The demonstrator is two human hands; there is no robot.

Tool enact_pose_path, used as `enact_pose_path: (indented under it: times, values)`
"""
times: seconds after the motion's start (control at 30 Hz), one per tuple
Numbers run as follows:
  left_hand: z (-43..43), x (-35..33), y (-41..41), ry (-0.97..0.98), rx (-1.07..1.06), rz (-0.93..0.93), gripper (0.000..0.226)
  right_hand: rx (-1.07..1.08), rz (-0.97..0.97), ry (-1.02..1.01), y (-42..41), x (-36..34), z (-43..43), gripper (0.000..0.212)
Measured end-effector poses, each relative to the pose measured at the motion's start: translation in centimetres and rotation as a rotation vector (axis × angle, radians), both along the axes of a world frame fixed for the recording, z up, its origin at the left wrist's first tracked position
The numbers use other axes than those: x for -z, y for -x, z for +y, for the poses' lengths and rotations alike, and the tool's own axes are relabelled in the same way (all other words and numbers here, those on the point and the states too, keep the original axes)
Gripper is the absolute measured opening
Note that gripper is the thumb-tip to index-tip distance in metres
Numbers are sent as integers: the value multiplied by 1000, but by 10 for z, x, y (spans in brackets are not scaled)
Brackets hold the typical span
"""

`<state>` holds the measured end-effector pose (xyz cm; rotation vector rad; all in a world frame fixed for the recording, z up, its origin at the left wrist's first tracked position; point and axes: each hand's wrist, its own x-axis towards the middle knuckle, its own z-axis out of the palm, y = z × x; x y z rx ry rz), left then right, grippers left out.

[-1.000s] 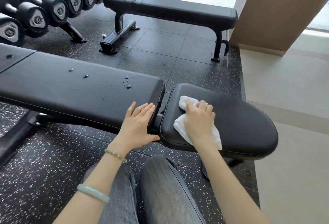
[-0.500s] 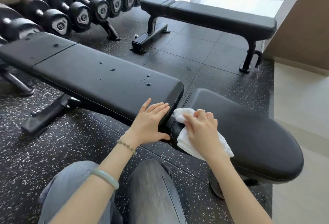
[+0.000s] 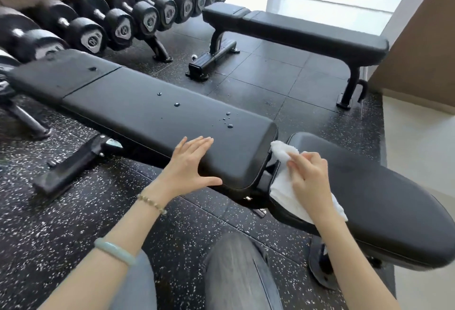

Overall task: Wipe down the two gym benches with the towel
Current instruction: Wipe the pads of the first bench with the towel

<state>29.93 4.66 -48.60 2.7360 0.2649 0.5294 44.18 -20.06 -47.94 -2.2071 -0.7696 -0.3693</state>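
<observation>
A person crouches beside the near bench (image 3: 246,162), a long black padded bench that runs from the far left to the near right. It has two parts: a long back pad (image 3: 138,110) on the left and a rounded seat pad (image 3: 384,201) on the right, with a narrow gap (image 3: 269,174) between them.

The right hand (image 3: 310,176) grips a white towel (image 3: 288,196), fingers curled over it, at the left end of the seat pad, right by the gap. The towel is crumpled; one bunched corner pokes up against the end of the back pad, and the rest hangs down the near edge of the seat pad.

The left hand (image 3: 189,162) lies flat on the near edge of the back pad, fingers straight and spread, holding nothing.

A cluster of water drops (image 3: 227,120) sits on the back pad, with a few more strung out further left along it. They lie up and to the left of the towel, across the gap. The left hand is about as near them, but the towel is in the right, so the next wipe likely crosses the gap and sweeps leftward along the pad's length.

The seat pad looks dry and matt. The far bench (image 3: 307,29) stands well apart, beyond a stretch of black tiled floor (image 3: 270,76), with nothing visible on it. Dumbbells (image 3: 123,26) line a rack at far left.
</observation>
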Motion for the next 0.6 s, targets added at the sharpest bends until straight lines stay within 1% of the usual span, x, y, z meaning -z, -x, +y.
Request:
enact_pose_path:
  times: [0.07,0.1,0.17,0.23,0.27,0.3,0.43,0.5,0.6]
  values:
    - [32,-3,9,-1,-21,19,109,-82,7,-131,21,-8,29,24]
    - [47,-4,13,0,-21,29,109,-135,-5,-140,33,-8,48,25]
    - [78,-6,15,-15,-13,54,110,-165,-75,-25,51,1,85,22]
    - [109,-7,14,-53,3,77,112,-80,-164,149,49,11,110,22]
    - [124,-7,13,-68,5,88,114,-19,-162,191,39,13,118,22]
    - [138,-7,11,-74,4,111,117,24,-134,211,29,11,125,22]
    - [187,-9,7,-95,59,310,135,137,35,305,-23,2,151,27]
    - [208,-10,2,-138,112,357,139,173,46,371,-45,-3,162,32]
    - [235,-11,-4,-167,180,384,144,234,64,371,-54,-7,169,32]
